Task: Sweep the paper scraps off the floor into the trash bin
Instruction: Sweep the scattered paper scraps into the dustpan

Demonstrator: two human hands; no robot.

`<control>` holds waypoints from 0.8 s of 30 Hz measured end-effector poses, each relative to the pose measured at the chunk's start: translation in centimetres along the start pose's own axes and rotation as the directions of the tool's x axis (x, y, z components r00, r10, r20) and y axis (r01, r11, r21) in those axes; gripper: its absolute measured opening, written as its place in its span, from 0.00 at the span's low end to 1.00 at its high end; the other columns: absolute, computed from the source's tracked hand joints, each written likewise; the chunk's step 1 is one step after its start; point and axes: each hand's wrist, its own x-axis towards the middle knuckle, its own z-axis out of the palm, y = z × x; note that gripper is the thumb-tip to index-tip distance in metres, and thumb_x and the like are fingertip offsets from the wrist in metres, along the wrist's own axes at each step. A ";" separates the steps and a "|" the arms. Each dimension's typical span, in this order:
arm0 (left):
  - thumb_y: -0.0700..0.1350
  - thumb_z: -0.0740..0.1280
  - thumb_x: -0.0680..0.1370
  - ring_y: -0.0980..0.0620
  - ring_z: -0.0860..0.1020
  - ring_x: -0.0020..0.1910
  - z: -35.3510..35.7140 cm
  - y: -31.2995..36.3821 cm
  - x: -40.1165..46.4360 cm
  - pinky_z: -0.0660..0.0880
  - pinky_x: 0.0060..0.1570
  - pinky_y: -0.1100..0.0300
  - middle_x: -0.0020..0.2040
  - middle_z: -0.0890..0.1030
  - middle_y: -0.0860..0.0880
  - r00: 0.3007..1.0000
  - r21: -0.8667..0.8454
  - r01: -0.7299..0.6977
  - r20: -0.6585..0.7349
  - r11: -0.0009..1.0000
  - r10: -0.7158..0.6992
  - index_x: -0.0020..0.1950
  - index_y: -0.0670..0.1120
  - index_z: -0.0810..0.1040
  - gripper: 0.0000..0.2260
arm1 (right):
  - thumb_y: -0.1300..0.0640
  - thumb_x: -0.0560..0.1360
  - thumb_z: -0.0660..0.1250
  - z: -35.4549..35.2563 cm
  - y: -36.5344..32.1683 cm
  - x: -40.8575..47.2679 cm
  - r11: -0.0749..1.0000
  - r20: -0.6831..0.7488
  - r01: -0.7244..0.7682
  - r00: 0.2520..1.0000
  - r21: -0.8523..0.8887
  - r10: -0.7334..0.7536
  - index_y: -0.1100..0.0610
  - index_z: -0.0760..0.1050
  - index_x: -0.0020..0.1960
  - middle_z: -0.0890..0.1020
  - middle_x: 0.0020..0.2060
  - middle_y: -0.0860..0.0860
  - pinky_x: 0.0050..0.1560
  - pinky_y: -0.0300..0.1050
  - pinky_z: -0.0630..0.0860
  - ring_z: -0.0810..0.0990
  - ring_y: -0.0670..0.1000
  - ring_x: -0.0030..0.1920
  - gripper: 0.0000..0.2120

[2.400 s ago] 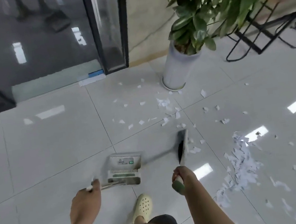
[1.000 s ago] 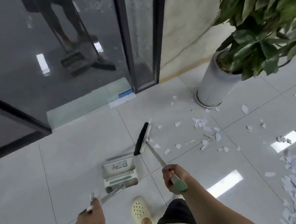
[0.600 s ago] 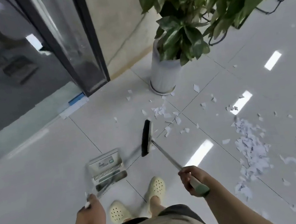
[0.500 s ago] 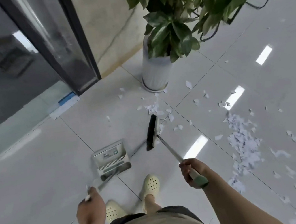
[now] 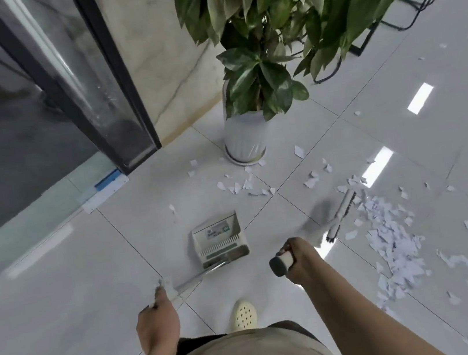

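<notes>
The floor (image 5: pixel 62 294) is made of large pale grey tiles, glossy, with thin dark joints. Bright rectangles of ceiling light (image 5: pixel 419 97) are reflected on it at the right. At the upper left stands a glass door (image 5: pixel 5 120) with a black frame (image 5: pixel 118 82), and the dark glass shows dim reflections. Beside it is a beige marble wall (image 5: pixel 165 50). A green plant (image 5: pixel 279 18) in a white ribbed pot (image 5: pixel 243 139) stands near the wall. A black wire rack (image 5: pixel 420 6) is at the upper right.
</notes>
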 end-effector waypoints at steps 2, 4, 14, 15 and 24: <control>0.67 0.56 0.81 0.37 0.79 0.44 0.2 1.1 0.2 0.78 0.50 0.45 0.42 0.81 0.40 1.000 0.013 -0.018 0.019 1.000 0.018 0.40 0.40 0.78 0.31 | 0.69 0.73 0.56 2.2 0.2 -1.4 1.000 0.046 0.017 0.999 0.008 -0.017 0.60 0.67 0.40 0.70 0.29 0.55 0.23 0.38 0.71 0.70 0.51 0.25 0.07; 0.66 0.57 0.81 0.38 0.79 0.45 0.2 2.4 0.2 0.78 0.51 0.46 0.39 0.79 0.43 0.998 0.027 -0.047 0.043 0.999 0.046 0.38 0.42 0.76 0.29 | 0.69 0.73 0.57 4.3 -0.1 -3.4 0.999 0.101 0.030 0.995 -0.036 -0.026 0.60 0.67 0.41 0.70 0.29 0.55 0.23 0.37 0.71 0.70 0.51 0.26 0.06; 0.67 0.55 0.81 0.39 0.81 0.41 -5.5 5.4 8.6 0.80 0.47 0.47 0.41 0.83 0.41 1.000 -0.057 0.014 0.014 0.998 -0.013 0.40 0.41 0.80 0.32 | 0.68 0.77 0.55 20.4 2.9 -8.7 0.997 0.418 -0.045 0.906 -0.054 0.064 0.57 0.63 0.39 0.64 0.23 0.50 0.19 0.33 0.65 0.63 0.46 0.19 0.11; 0.67 0.55 0.81 0.39 0.81 0.41 -6.6 6.0 10.0 0.80 0.46 0.48 0.41 0.84 0.41 0.999 -0.075 0.027 0.021 0.997 -0.025 0.39 0.42 0.81 0.32 | 0.68 0.78 0.55 22.6 3.6 -9.0 0.996 0.438 -0.058 0.895 -0.073 0.084 0.57 0.62 0.38 0.65 0.22 0.50 0.19 0.33 0.65 0.63 0.45 0.19 0.11; 0.67 0.51 0.81 0.41 0.82 0.39 -18.8 9.5 23.4 0.80 0.44 0.49 0.38 0.84 0.44 1.000 0.040 -0.017 -0.002 0.999 0.017 0.39 0.45 0.82 0.32 | 0.66 0.77 0.56 41.1 7.8 -8.6 0.945 0.540 -0.326 0.789 -0.034 0.292 0.56 0.62 0.36 0.65 0.22 0.49 0.17 0.34 0.67 0.65 0.45 0.18 0.12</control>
